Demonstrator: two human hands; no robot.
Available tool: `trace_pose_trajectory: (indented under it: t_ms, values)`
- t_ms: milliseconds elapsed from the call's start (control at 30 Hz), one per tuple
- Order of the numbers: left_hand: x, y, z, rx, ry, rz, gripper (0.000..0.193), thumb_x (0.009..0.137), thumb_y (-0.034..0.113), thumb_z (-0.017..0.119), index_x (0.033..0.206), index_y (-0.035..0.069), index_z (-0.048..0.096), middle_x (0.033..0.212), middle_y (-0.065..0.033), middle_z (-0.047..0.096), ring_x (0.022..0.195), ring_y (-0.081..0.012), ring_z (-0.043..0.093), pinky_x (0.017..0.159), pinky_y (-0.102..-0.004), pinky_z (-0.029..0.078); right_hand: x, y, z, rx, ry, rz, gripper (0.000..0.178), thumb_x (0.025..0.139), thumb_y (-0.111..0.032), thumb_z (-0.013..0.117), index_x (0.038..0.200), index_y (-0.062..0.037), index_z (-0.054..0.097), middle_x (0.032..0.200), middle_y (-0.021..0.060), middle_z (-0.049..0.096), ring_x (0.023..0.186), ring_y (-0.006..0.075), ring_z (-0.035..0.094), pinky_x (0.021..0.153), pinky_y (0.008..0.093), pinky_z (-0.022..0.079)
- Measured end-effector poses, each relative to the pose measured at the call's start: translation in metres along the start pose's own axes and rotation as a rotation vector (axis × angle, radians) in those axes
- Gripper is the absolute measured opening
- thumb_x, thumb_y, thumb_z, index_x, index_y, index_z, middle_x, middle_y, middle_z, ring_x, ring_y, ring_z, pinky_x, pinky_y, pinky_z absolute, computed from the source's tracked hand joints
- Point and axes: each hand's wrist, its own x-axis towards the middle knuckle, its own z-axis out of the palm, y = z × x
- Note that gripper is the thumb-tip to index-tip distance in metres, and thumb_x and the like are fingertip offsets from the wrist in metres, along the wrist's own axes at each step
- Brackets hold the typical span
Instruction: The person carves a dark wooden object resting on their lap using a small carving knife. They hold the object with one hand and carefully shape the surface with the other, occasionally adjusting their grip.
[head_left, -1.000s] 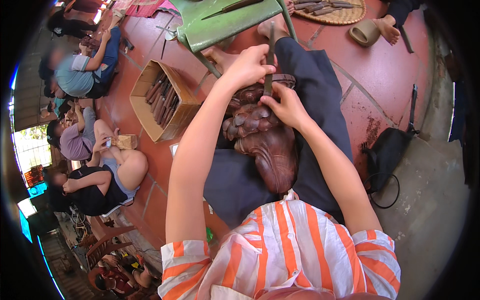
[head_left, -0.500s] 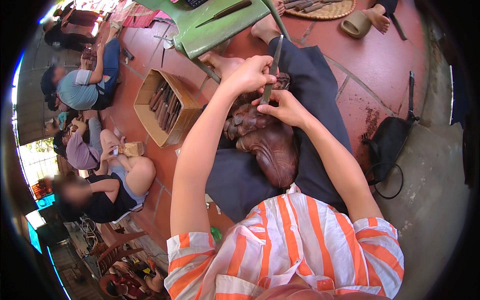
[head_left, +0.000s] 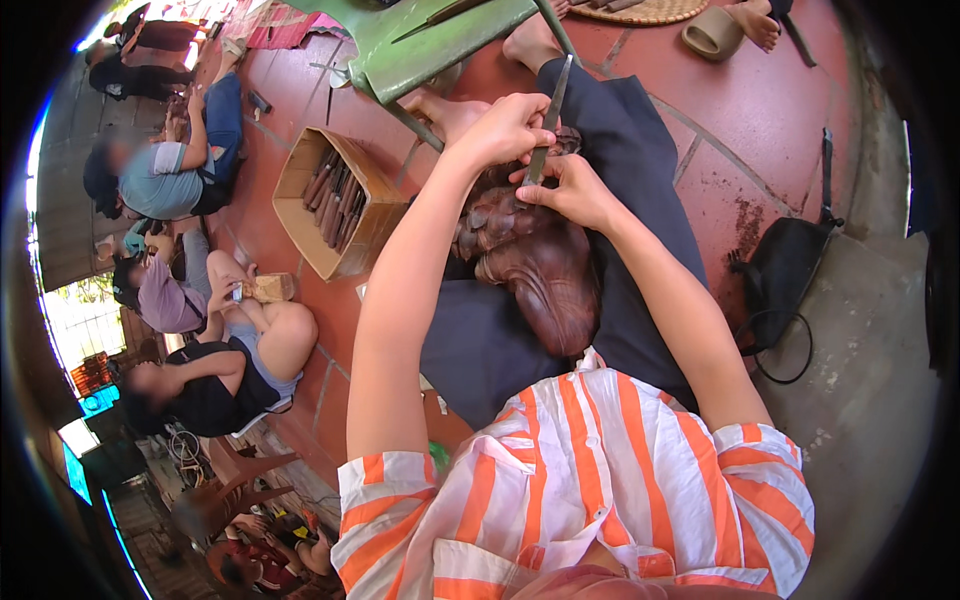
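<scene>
A dark reddish-brown carved wooden piece lies across my lap, its smooth rounded end toward me and its lumpy carved part farther off. Over the far part I hold a slim, tapering metal file, its pointed tip slanting up and away. My left hand is closed, its fingers pinching the file about midway. Lower down, my right hand grips the broader end between thumb and fingers. Both hands partly cover the carving's far end, so I cannot tell whether the file touches the wood.
A cardboard box of wooden-handled tools stands left of my leg. Ahead is a green plastic chair with a tool on it. A black bag lies right, and a woven tray at the far edge. Several people sit along the left.
The whole view has shifted slightly. My hands and the file sit a little farther away, with the same grip. The carving stays in my lap.
</scene>
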Motion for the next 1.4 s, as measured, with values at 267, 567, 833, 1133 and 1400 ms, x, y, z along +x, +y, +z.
trace_pose_trajectory:
  t_ms: [267, 567, 833, 1133, 1400]
  values:
    - [0.001, -0.010, 0.000, 0.067, 0.158, 0.047, 0.022, 0.081, 0.006, 0.068, 0.101, -0.001, 0.062, 0.067, -0.0028, 0.060, 0.060, -0.0102, 0.059, 0.052, -0.0268, 0.048, 0.018, 0.027, 0.001, 0.067, 0.021, -0.140, 0.027, 0.078, -0.020, 0.076, 0.073, 0.0017, 0.061, 0.065, 0.0007, 0.057, 0.063, 0.0081, 0.049, 0.057, 0.0290, 0.041]
    - [-0.113, 0.087, 0.008, -0.434, 0.619, 0.613, 0.033, 0.089, 0.011, 0.065, 0.119, -0.001, 0.057, 0.101, -0.0056, 0.064, 0.092, -0.0112, 0.061, 0.082, -0.0217, 0.051, 0.012, 0.023, -0.007, 0.002, -0.096, 0.016, 0.027, 0.087, -0.018, 0.067, 0.105, 0.0017, 0.068, 0.091, 0.0020, 0.068, 0.080, 0.0063, 0.057, 0.073, 0.0224, 0.047]
    - [-0.095, -0.042, 0.019, 0.456, 1.008, 0.224, 0.037, 0.084, 0.025, 0.070, 0.113, 0.002, 0.063, 0.105, -0.0118, 0.066, 0.093, -0.0210, 0.063, 0.082, -0.0332, 0.050, 0.007, 0.018, -0.005, 0.045, -0.097, -0.070, 0.028, 0.089, -0.021, 0.065, 0.106, 0.0014, 0.068, 0.101, 0.0045, 0.068, 0.092, 0.0102, 0.059, 0.084, 0.0252, 0.047]
    - [-0.081, -0.113, 0.040, 0.313, 0.958, 0.040, 0.045, 0.089, 0.042, 0.061, 0.105, -0.001, 0.060, 0.100, -0.0204, 0.062, 0.097, -0.0334, 0.060, 0.085, -0.0389, 0.046, 0.005, 0.015, -0.006, 0.215, -0.017, -0.022, 0.023, 0.087, -0.016, 0.067, 0.102, 0.0015, 0.066, 0.100, 0.0090, 0.069, 0.093, 0.0127, 0.062, 0.083, 0.0278, 0.050]
    - [-0.078, -0.108, 0.042, 0.141, 0.931, 0.093, 0.036, 0.088, 0.033, 0.063, 0.096, -0.001, 0.056, 0.094, -0.0188, 0.057, 0.090, -0.0352, 0.056, 0.079, -0.0395, 0.044, 0.001, 0.011, -0.004, 0.229, 0.044, 0.023, 0.021, 0.082, -0.016, 0.072, 0.095, -0.0002, 0.068, 0.088, 0.0043, 0.068, 0.079, 0.0090, 0.059, 0.073, 0.0250, 0.047]
